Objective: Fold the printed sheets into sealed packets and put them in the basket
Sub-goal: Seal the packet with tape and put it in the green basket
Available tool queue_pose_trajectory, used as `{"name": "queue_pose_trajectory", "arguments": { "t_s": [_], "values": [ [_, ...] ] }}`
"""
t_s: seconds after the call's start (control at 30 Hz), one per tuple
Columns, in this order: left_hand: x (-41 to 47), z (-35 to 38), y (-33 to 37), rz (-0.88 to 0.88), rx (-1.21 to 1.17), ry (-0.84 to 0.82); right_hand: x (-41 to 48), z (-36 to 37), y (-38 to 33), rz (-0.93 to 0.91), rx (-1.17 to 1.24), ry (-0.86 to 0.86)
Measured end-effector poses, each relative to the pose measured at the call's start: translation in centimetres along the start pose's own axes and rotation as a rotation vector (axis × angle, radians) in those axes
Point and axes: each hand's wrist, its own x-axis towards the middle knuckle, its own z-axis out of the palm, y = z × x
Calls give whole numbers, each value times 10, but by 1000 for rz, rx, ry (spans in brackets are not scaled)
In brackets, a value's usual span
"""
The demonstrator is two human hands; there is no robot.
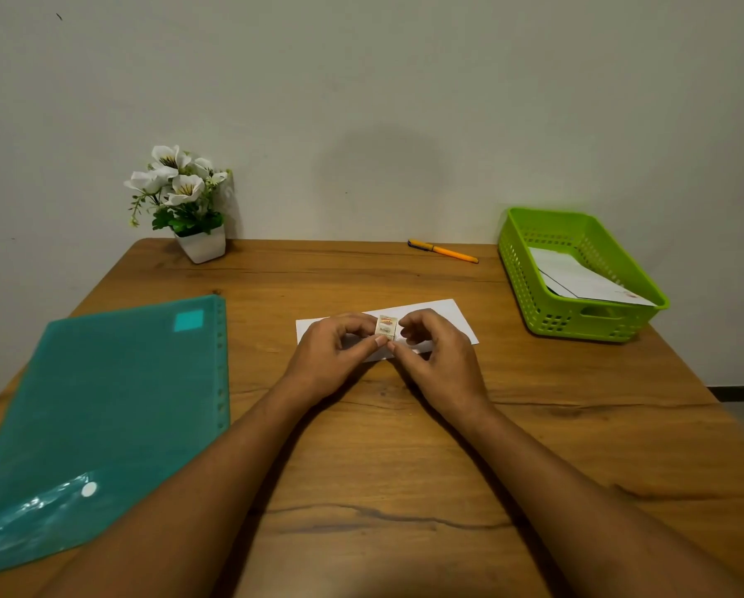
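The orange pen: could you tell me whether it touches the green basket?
Apart. The head view shows a strip of bare table between the orange pen and the green basket.

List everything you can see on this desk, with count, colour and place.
Table: one, brown wood, under everything.
Folder: one, teal plastic, near left.
Potted flowers: one, white blooms, white pot, far left.
Pen: one, orange, far edge.
Basket: one, green, far right.
Packets: count unclear, white, inside basket.
Folded sheet: one, white, centre, under hands.
Sticker: one, pale printed, above sheet.
Left hand: fingers pinch sticker.
Right hand: fingers pinch sticker.
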Motion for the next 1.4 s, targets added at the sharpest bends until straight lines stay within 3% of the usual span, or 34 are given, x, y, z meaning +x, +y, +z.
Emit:
{"name": "queue_pose_trajectory", "arguments": {
  "t_s": [0.5, 0.7, 1.03, 1.4],
  "values": [
    [2, 3, -9, 24, 187, -33, -5, 3, -1, -187, -259, 17],
    [1, 3, -8, 30, 194, -34, -5, 6, 0, -178, -317, -6],
    [0, 3, -8, 47, 177, -36, -2, 6, 1, -100, -222, -13],
    [0, 2, -8, 32, 202, -46, 6, 4, 8, 148, 46, 173]
  ]
}}
